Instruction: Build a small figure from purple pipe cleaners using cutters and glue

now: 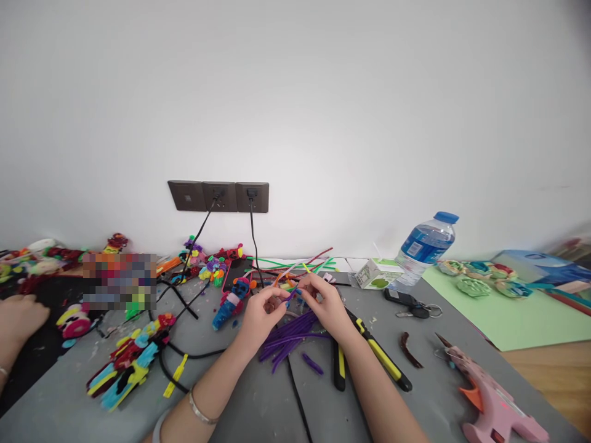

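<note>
Above the middle of the grey table, my left hand (264,311) and my right hand (325,306) meet, fingertips nearly touching. Both pinch a small purple pipe cleaner (292,293), mostly covered by the fingers. Right under them lies a bundle of purple pipe cleaners (289,338). A short purple piece (313,363) rests apart, in front of the bundle. Pliers with black and yellow handles (382,357) lie partly beneath my right forearm. To the left of my left hand is a blue pipe-cleaner figure (226,312) with orange ears.
A pink glue gun (496,394) lies at the right front. Keys (418,307), a small white-green box (378,274) and a water bottle (425,246) stand behind it. Black cables (207,355) cross the left side, near colourful pipe-cleaner pieces (132,363). Another person's hand (23,320) is far left.
</note>
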Available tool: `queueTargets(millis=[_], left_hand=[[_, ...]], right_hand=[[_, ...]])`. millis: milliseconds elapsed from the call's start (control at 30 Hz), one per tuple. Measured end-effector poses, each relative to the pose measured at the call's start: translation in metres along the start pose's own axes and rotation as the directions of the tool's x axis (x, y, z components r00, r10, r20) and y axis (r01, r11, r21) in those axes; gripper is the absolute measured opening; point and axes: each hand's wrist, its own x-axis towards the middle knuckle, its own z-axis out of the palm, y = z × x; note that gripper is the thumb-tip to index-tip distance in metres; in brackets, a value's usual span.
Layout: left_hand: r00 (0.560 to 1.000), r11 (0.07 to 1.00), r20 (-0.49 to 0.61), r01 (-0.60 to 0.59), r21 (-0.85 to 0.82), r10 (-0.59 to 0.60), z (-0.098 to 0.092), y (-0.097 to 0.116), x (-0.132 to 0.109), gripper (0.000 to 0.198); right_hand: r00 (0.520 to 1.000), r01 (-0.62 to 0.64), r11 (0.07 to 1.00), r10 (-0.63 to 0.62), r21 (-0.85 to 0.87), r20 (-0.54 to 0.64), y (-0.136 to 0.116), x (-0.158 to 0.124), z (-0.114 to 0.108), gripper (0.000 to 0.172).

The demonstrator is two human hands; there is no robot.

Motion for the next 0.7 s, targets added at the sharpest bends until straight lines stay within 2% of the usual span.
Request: queueTargets(millis=[700], left_hand=[[0.999,0.999,0.017,0.035,-0.018,-0.035,0.0005,-0.0036,-0.0006,0.02]], right_hand=[[1.0,-0.013,1.0,0.013,0.009,0.019,0.0055,-0.0014,0.0008,0.009]])
